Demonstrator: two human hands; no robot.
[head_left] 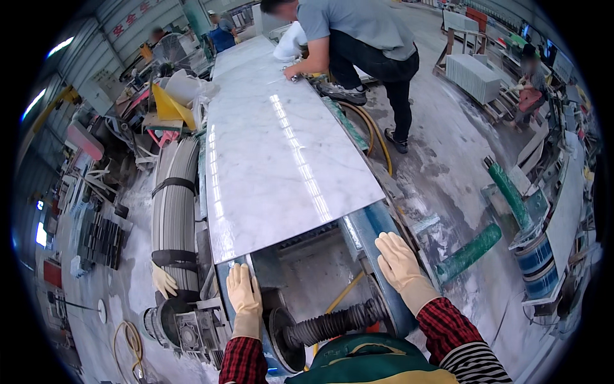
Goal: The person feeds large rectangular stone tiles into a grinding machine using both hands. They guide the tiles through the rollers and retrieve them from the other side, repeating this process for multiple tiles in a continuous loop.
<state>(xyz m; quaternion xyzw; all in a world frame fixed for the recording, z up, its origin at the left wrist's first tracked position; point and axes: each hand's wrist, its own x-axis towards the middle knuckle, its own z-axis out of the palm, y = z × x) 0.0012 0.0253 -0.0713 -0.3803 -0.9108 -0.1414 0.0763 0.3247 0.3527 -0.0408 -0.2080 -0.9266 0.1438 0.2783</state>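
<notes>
A long polished white stone slab (281,153) with faint grey veins lies on a blue metal machine frame (364,224). My left hand (244,297), in a cream rubber glove, lies flat on the frame's left rail, just below the slab's near left corner. On the right rail rests my right hand (403,269), gloved the same way, its fingers stretched forward near the slab's right corner. Neither hand holds anything. Between them a black ribbed bellows (336,325) spans the open end of the frame.
Beyond the slab a person (358,38) bends over its far right edge, one hand on it. A spare glove (164,280) hangs at the left beside a grey ribbed cover (176,192). Green rollers (470,253) stand at the right. Yellow hoses (380,137) run along the floor.
</notes>
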